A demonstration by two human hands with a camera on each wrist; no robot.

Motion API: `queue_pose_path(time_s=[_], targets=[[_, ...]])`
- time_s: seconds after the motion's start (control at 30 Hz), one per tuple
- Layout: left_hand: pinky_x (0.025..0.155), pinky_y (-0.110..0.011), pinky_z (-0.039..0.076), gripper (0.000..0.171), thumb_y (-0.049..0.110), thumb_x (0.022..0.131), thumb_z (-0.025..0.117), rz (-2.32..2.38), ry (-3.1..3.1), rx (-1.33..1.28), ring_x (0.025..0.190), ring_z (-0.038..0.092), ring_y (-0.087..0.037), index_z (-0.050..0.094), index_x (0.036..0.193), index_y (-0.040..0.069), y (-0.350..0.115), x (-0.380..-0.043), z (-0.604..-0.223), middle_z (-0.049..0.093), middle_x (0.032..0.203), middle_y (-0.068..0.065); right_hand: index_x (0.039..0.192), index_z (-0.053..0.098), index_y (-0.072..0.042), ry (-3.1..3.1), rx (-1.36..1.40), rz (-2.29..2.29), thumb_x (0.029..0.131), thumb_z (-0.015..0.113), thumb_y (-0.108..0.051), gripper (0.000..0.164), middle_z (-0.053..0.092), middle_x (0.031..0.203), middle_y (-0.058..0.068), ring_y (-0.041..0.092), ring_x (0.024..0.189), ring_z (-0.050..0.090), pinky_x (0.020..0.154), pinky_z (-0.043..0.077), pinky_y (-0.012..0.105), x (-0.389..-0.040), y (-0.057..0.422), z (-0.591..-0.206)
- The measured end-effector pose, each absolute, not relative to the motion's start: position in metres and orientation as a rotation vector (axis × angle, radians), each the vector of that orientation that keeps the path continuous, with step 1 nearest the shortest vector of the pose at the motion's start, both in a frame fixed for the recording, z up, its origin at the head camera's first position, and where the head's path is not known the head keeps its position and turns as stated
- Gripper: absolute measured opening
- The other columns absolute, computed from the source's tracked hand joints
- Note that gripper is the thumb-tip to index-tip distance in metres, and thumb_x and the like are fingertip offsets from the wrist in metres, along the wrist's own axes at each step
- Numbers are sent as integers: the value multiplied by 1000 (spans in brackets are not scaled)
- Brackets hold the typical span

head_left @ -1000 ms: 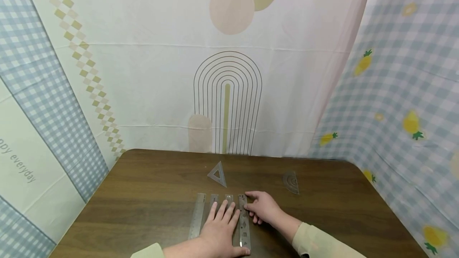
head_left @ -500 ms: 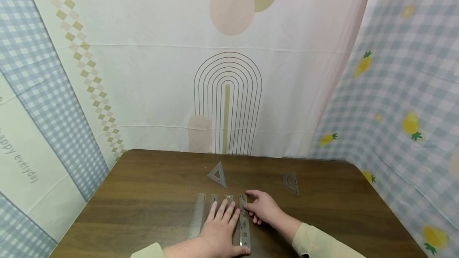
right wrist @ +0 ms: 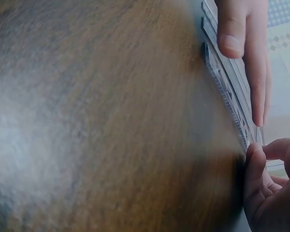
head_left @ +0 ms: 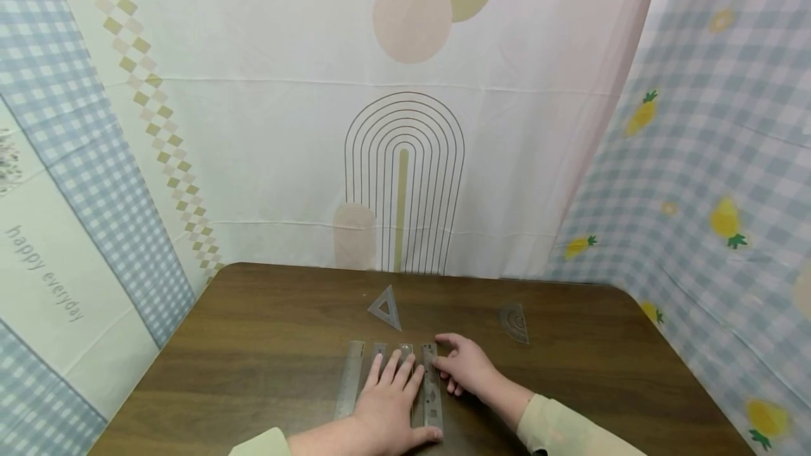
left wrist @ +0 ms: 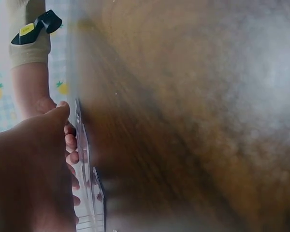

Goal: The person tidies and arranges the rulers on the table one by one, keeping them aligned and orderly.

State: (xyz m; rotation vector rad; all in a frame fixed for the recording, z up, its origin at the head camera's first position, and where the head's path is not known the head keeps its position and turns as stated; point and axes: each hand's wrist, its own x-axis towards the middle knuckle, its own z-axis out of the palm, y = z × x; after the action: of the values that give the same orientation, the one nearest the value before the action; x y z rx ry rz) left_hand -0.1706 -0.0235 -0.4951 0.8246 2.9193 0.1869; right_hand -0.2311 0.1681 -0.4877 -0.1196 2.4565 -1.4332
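Observation:
Several clear rulers lie side by side, lengthwise away from me. My left hand (head_left: 388, 407) rests palm down across them, fingers spread and straight. It covers much of the second ruler (head_left: 380, 349) and third ruler (head_left: 407, 348); the leftmost ruler (head_left: 349, 380) shows beside it. Its thumb lies on the near end of the rightmost ruler (head_left: 434, 394), which has cut-out stencil shapes. My right hand (head_left: 470, 369) holds that stencil ruler's far right corner between thumb (right wrist: 253, 157) and index finger, its other fingers curled under. Both wrist views show the rulers nearly edge-on.
Beyond the rulers lie a clear triangular set square (head_left: 394, 310) and, to the right, a clear protractor (head_left: 516, 326). The brown wooden table (head_left: 253, 343) meets a patterned cloth (head_left: 272, 160) at its far edge, with checked cloth at both sides.
My left thumb has shifted slightly forward near the stencil ruler's near end. The right hand stays at the far corner, and the head view has turned slightly left.

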Motion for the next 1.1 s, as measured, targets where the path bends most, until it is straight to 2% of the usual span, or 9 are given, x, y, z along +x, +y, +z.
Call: queue_pose_path(time_s=[0.33, 0.67, 1.1], targets=[[117, -59, 9, 97, 84, 86, 32, 250, 2960, 768, 150, 16, -33, 34, 156, 17, -27, -173, -493, 26, 162, -8, 142, 48, 0, 2466, -148, -1458, 94, 66, -16, 54, 64, 68, 8, 12, 43, 54, 41, 47, 28, -234, 168, -491], [116, -61, 11, 88, 74, 91, 44, 328, 3024, 659, 148, 21, -35, 38, 154, 14, -31, -178, -482, 32, 159, -10, 141, 51, -1, 2555, -185, -1449, 94, 66, -18, 52, 63, 69, 11, 14, 44, 53, 43, 48, 31, -239, 164, -481], [115, -64, 10, 87, 72, 93, 42, 372, 3092, 465, 148, 20, -39, 34, 156, 12, -43, -205, -471, 32, 159, -13, 138, 55, -5, 2662, -221, -1405, 95, 67, -22, 47, 62, 70, 12, 18, 47, 55, 45, 49, 33, -258, 158, -473]])
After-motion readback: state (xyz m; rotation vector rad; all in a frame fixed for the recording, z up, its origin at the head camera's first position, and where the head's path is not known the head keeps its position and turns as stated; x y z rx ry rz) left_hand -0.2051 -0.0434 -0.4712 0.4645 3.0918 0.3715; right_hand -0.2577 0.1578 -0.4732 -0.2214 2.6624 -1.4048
